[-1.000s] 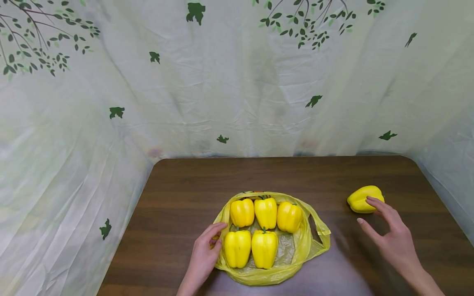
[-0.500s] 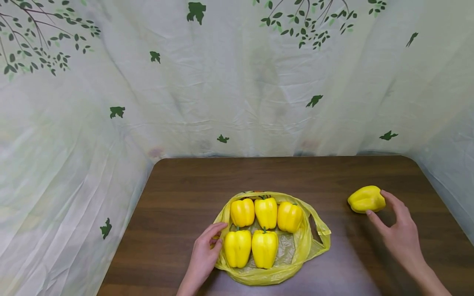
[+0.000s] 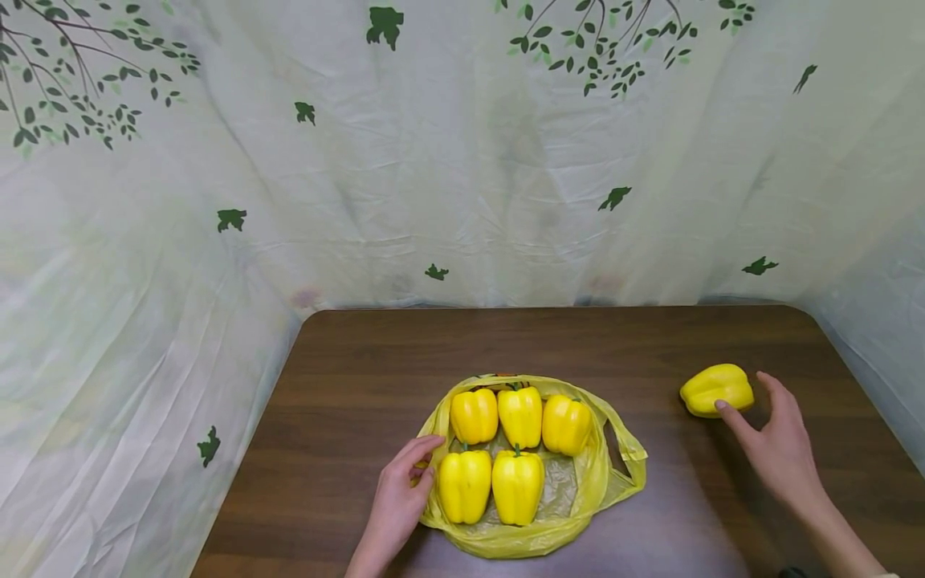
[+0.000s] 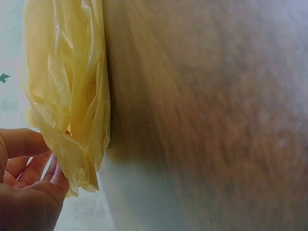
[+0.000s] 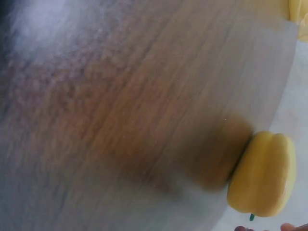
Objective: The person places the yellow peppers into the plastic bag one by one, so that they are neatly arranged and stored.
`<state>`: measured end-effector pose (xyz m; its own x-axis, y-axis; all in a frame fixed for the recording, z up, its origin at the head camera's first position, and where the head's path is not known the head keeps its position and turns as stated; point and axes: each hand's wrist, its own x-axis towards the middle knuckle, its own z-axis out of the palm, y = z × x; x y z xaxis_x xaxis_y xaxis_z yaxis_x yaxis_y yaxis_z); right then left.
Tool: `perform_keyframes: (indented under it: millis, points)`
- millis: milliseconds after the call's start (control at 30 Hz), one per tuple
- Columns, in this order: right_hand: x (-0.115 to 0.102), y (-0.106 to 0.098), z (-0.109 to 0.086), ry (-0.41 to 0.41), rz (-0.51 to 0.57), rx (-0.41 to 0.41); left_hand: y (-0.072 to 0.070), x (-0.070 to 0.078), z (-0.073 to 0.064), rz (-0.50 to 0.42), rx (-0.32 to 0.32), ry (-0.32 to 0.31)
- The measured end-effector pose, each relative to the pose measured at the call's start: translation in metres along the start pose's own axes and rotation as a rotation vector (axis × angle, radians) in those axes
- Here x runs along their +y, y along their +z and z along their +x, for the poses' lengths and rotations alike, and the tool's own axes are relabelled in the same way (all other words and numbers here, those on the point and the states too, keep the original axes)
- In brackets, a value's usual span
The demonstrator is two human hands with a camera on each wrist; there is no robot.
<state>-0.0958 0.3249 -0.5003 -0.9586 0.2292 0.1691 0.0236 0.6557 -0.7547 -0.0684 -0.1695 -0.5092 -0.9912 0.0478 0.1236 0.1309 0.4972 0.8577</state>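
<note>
A yellow plastic bag lies spread on the table with its mouth facing up, holding several yellow bell peppers. At its left rim my left hand holds the edge; in the left wrist view the fingers of that hand are bent against the crumpled bag. Far to the right, a single yellow bell pepper rests on its side, its green stem showing in the right wrist view. Beside it is my right hand, thumb and index finger spread. The right wrist view shows fingertips just apart from the pepper.
The brown wooden table has rounded far corners. A pale cloth backdrop with a leaf print hangs behind it and along both sides. One bag handle sticks out toward the right.
My right hand has moved right and slightly back from over the lone pepper, and its index finger now stands apart from it. The left hand and the bag have stayed in place.
</note>
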Motion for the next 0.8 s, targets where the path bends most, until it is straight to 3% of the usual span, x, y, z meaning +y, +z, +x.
perform_keyframes:
  millis: [300, 800]
  points:
    - [0.007, 0.002, 0.001, 0.063, 0.018, -0.078, 0.0, 0.0, 0.0, -0.012, 0.005, -0.002]
    - [0.011, 0.005, 0.012, 0.115, -0.002, -0.121, 0.0, 0.001, -0.001, -0.005, 0.012, -0.007]
